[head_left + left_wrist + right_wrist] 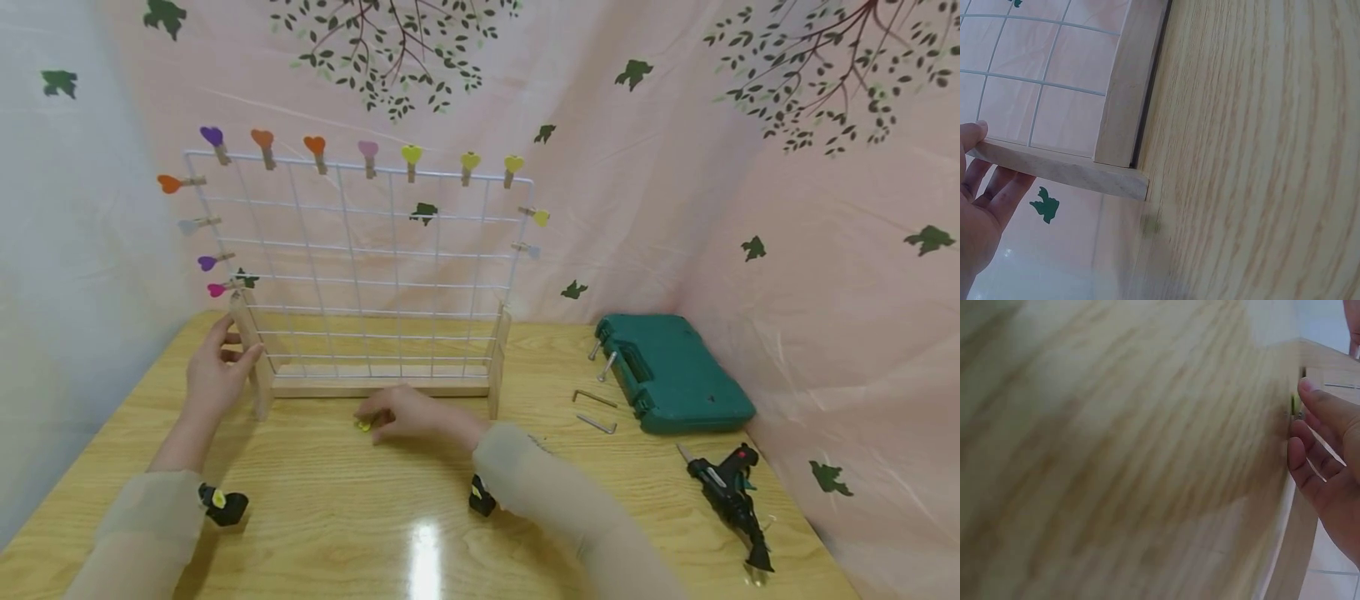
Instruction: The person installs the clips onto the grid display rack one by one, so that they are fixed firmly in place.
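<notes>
A white wire grid (341,165) stands upright in a wooden stand (315,387). Heart-topped clothespins, such as an orange one (315,146), are clipped along its top and both sides. My left hand (216,375) holds the stand's left upright (1054,167), thumb on one side and fingers on the other. Low in front of the base bar, my right hand (408,414) pinches a small yellow heart clothespin (363,426) at the tabletop. In the right wrist view, its yellow edge (1295,404) shows between thumb and fingers; the rest is hidden.
On the right of the table (337,517) lies a green case (693,375), with bolts (607,367) and hex keys (596,423) beside it. A black glue gun (727,492) lies nearer the right edge. A patterned cloth (622,217) hangs behind the grid.
</notes>
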The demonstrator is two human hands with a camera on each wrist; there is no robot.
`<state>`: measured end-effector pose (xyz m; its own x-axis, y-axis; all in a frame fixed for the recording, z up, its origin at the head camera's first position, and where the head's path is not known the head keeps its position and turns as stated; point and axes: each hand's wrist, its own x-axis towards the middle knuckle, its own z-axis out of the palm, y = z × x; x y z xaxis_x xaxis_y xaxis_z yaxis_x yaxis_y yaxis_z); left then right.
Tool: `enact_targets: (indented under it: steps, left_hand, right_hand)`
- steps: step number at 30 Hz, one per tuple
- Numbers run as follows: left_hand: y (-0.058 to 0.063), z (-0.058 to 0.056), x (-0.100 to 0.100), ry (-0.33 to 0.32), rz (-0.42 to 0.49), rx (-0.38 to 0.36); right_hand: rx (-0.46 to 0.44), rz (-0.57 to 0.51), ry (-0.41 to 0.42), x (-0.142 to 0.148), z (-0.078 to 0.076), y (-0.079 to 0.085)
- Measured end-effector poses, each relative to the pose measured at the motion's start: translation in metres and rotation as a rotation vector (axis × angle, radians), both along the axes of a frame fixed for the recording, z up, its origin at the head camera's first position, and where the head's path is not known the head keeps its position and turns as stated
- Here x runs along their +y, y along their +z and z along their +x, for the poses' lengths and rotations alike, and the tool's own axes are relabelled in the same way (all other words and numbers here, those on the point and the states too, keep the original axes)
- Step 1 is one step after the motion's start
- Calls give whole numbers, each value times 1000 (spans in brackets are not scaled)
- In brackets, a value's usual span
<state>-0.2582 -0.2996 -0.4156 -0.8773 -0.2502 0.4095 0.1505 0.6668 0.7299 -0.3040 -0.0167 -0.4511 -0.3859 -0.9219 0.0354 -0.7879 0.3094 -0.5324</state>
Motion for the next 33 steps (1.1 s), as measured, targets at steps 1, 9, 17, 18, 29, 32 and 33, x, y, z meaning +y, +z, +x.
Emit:
enact_targets:
  steps: [1,9,17,18,29,32,33]
  left_hand:
    - [0,0,0,-1,0,1]
    - [0,1,2,-4,0,11]
    - [2,2,4,1,-3,22]
    - [2,2,4,3,-4,24]
    - [1,1,2,6,-8,18]
    - [1,1,2,5,-3,10]
    - [1,1,2,4,1,8]
  right_hand:
    - [30,13,0,-1,0,-1]
    - [158,45,-30,-2,1,-7]
    - [138,15,-53,8,3,-4]
    - [124,10,-57,10,4,-3]
    - [66,-117,-110,41,14,11]
    - [80,-153,-140,52,18,20]
    - [66,-165,-159,56,20,24]
